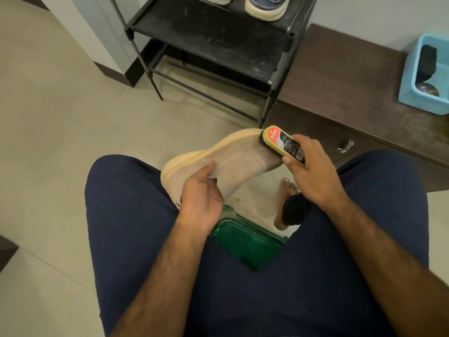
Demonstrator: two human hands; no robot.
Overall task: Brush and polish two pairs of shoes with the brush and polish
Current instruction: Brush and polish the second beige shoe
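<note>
While the beige knit shoe (pixel 233 159) is held up over the lap, near the middle of the view, it is gripped at its heel end by the left hand (pixel 201 190). The thumb is laid flat on the knit side and the palm is turned up; the other fingers are hidden behind the shoe, so how far they are curled cannot be told. The long axis of the shoe runs from 8 o'clock to 2 o'clock, with the toe pointed to 2 o'clock and the pale orange sole turned to 11 o'clock, away from the person.

The yellow polish applicator (pixel 283 142) is clasped by the right hand (pixel 313 171), with the fingers bent over its far edge and the thumb set on its near edge. Its dark underside is pressed on the toe part of the shoe. Its long axis runs from 10 o'clock to 4 o'clock, roughly across the shoe.

At 2 o'clock, a blue basket (pixel 410 93) is seen on the brown bench (pixel 340 81), well apart from the hands; a dark brush (pixel 426 62) and a round tin (pixel 424 90) lie in it. At 12 o'clock a black shoe rack (pixel 211 37) is seen.
</note>
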